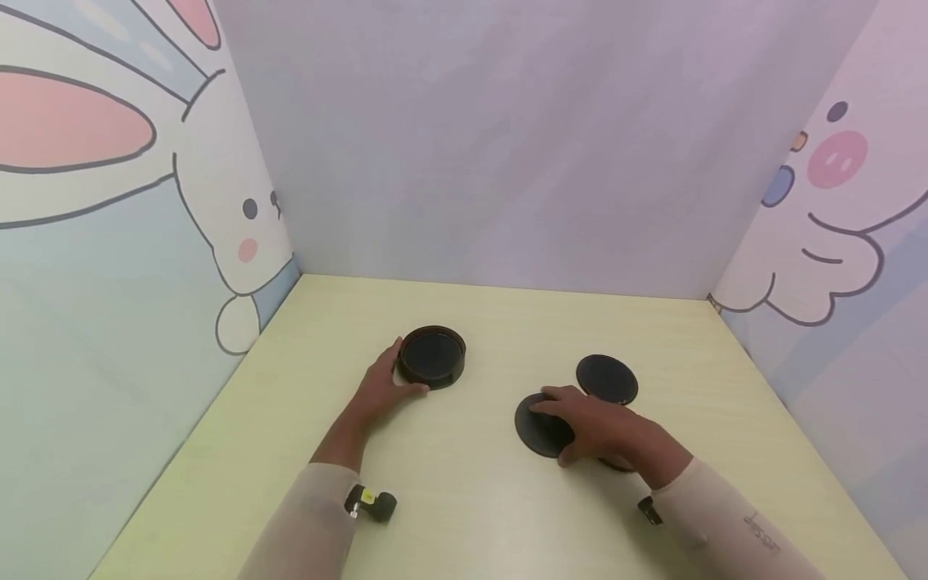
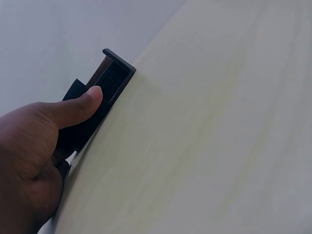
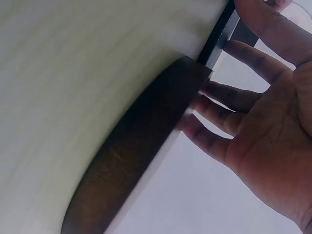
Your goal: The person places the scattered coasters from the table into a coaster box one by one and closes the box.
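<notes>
A round black coaster holder (image 1: 458, 372) with a raised rim stands on the table, a dark disc inside it. My left hand (image 1: 384, 388) grips its near left side, and the left wrist view shows the thumb (image 2: 80, 109) against its notched wall. To the right, my right hand (image 1: 598, 423) reaches over a flat round black coaster (image 1: 535, 431), its curved fingers and thumb at the edges. Beyond that hand lies another black coaster (image 1: 607, 377). The right wrist view shows a dark brown disc (image 3: 131, 141) close to the fingers.
Part of another dark disc (image 1: 618, 465) shows beneath the right wrist. The pale wooden table (image 1: 449, 499) is bounded by a plain back wall (image 1: 493, 145) and side walls with cartoon animals (image 1: 246, 242). Each sleeve carries a small black device (image 1: 377, 505).
</notes>
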Demonstrator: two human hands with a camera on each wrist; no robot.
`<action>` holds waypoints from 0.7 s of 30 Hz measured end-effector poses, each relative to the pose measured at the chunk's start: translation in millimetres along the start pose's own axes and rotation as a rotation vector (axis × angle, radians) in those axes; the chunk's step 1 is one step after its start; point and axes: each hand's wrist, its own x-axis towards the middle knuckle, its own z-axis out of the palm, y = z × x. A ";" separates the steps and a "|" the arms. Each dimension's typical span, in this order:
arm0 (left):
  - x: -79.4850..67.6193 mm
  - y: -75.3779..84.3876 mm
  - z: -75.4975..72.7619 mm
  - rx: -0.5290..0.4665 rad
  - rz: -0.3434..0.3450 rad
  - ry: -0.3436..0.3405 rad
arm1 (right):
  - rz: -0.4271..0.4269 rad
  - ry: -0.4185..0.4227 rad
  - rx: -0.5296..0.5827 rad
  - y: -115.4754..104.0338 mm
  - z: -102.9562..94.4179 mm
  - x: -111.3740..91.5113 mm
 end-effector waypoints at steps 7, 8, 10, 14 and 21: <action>0.4 -0.9 0.3 0.002 0.008 0.009 | -0.030 -0.005 -0.005 3.3 -1.4 1.8; 0.5 -0.9 0.2 0.001 0.008 0.009 | -0.039 -0.003 -0.011 3.5 -1.3 2.4; 0.6 -1.0 0.1 0.000 0.008 0.006 | -0.052 0.005 -0.020 3.7 -1.0 3.4; -0.1 -0.5 0.1 -0.012 -0.001 0.002 | -0.054 0.028 -0.077 4.2 1.4 6.4; -0.2 -0.3 0.8 -0.013 0.000 0.002 | -0.051 0.058 -0.187 3.7 3.6 11.9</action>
